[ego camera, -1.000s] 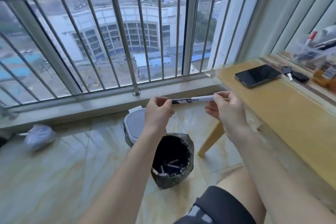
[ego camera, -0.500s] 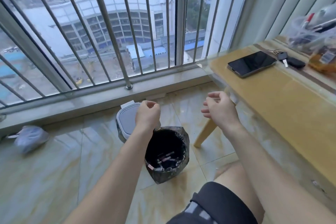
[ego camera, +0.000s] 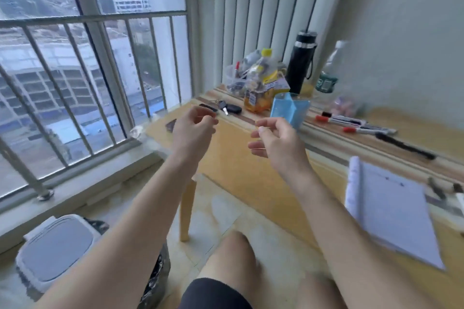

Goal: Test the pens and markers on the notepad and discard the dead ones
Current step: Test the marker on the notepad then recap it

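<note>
2 hands: left hand (ego camera: 193, 130), right hand (ego camera: 273, 139) | empty, loosely curled, apart | over table (ego camera: 233, 173)

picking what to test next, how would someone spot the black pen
Find the yellow table. On the striped ledge behind it, beyond the notepad, markers lie in a row. The black pen is rightmost and all dark; the red-capped markers beside it have white barrels.

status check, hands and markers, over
Left hand and right hand empty, fingers loosely curled, over the table. Markers lie untouched past the notepad. Blue container stands between right hand and markers.
</note>
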